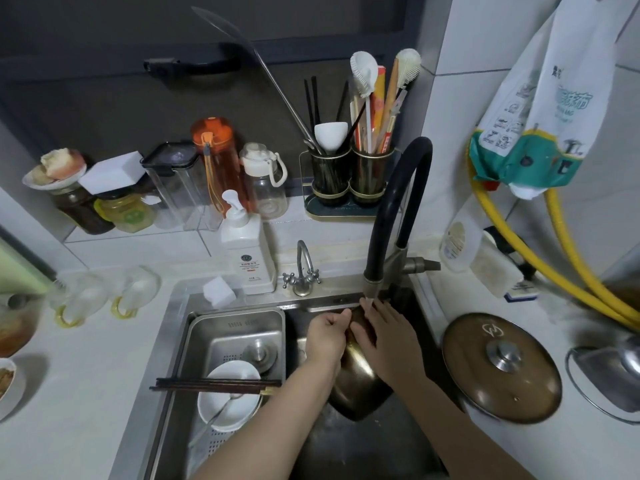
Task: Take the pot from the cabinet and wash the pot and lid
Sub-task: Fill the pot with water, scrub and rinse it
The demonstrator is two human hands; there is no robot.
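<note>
— Rinsing seems to be the step now: the person tilts the pot in the sink, its upper end under the faucet, probably so the water runs down the metal.

— How do the hands hold it?

— The left hand curls its fingers around the upper edge of the pot. The right hand lies flat on it with straight fingers, perhaps rubbing.

— And the lid?

— The lid waits on the desk, just right of the sink. It is round, brownish, smooth, with a steel knob. The pot looks bronze and shiny.
</note>
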